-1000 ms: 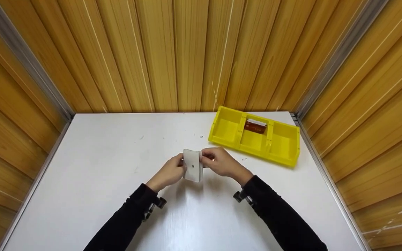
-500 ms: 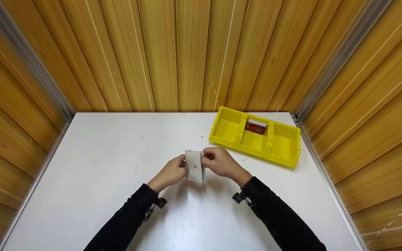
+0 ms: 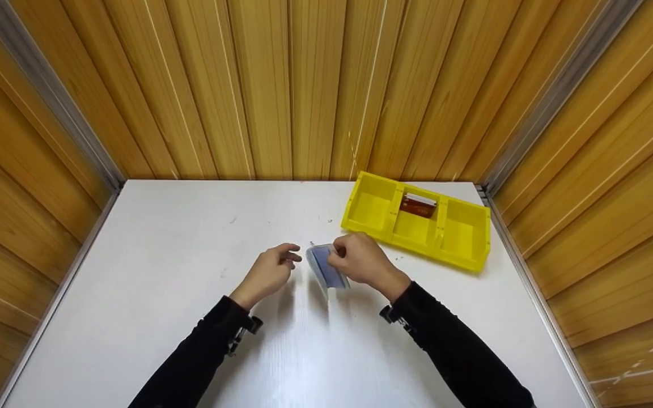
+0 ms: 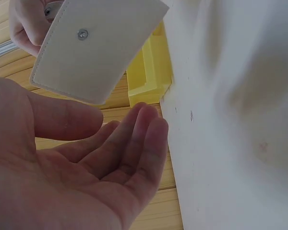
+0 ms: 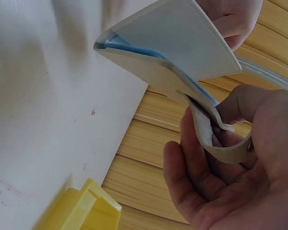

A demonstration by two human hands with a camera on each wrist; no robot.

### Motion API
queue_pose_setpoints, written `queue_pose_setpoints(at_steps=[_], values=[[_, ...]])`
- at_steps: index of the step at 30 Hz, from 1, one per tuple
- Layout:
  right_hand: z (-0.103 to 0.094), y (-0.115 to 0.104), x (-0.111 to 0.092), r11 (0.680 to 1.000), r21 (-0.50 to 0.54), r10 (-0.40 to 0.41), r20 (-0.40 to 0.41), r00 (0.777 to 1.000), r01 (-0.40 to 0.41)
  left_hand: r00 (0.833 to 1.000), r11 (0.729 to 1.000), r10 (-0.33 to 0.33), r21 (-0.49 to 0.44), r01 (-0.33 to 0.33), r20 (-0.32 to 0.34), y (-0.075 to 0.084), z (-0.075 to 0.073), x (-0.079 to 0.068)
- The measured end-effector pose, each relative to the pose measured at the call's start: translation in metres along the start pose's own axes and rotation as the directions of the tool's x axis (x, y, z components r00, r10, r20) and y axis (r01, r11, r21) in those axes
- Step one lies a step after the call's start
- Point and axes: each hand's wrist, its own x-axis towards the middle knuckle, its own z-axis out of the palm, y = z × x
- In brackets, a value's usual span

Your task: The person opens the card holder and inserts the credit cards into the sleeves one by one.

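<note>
A whitish card holder (image 3: pixel 329 267) hangs partly unfolded above the table, bluish on its inner side. My right hand (image 3: pixel 363 259) pinches it by its right edge, thumb on the inner side. In the right wrist view its strap (image 5: pixel 225 152) curves loose between thumb and fingers. A metal snap (image 4: pixel 83 34) shows on its outer cover in the left wrist view. Just left of the card holder, my left hand (image 3: pixel 270 271) is apart from it, with loosely bent fingers and nothing in them.
On the white table (image 3: pixel 190 226), a yellow bin (image 3: pixel 377 232) with three compartments stands at the back right. A dark red packet-like item (image 3: pixel 418 206) with a white edge lies in its middle compartment. Wood-look panels (image 3: pixel 304 90) enclose the back and sides.
My left hand has let go of the card holder and drawn back left. The card holder has come unfolded, turning its bluish inside into view. My right hand still holds it.
</note>
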Motion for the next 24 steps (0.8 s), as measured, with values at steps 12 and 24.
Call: queue_pose_setpoints(at_steps=[12, 24], values=[[-0.003, -0.021, 0.007, 0.955, -0.294, 0.056, 0.016, 0.998, -0.049, 0.999, 0.999, 0.026, 0.039, -0.025, -0.041, -0.001, -0.007, -0.003], [-0.003, -0.024, 0.015, 0.974, -0.187, 0.133, 0.009, 0.991, -0.129, 0.996, 0.992, 0.067, 0.107, -0.060, -0.064, -0.001, -0.010, -0.006]])
